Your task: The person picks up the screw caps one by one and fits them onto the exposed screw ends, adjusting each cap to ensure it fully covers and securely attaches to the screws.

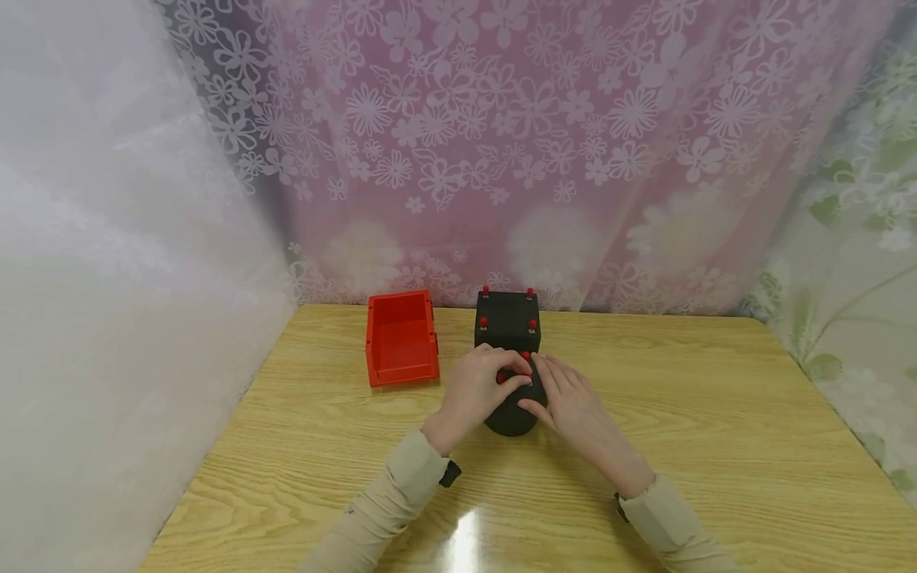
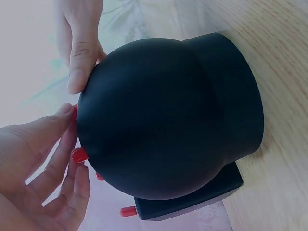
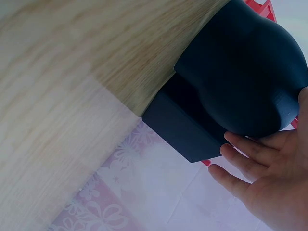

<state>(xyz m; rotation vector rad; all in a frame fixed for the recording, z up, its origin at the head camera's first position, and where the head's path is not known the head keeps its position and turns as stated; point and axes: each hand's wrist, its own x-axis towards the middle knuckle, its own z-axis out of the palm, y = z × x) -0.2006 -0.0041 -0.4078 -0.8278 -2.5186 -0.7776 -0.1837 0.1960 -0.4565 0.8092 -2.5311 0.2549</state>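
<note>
A black dome-shaped body [image 1: 510, 423] stands on the table with small red-capped pegs on its top. My left hand [image 1: 474, 386] reaches over it from the left and pinches one red-capped peg [image 2: 74, 112] between thumb and fingertips. Another red-capped peg [image 2: 80, 155] sticks out beside those fingers. On the right side of the dome my right hand [image 1: 576, 406] rests with fairly straight fingers, which touch its surface in the right wrist view. Directly behind the dome is a black block [image 1: 507, 316] with several red-capped pegs upright at its corners.
To the left of the black block, a red plastic bin [image 1: 407, 374] sits on the wooden table [image 1: 680, 398]. A pink flowered curtain [image 1: 458, 159] hangs along the table's back edge, with pale sheets at both sides.
</note>
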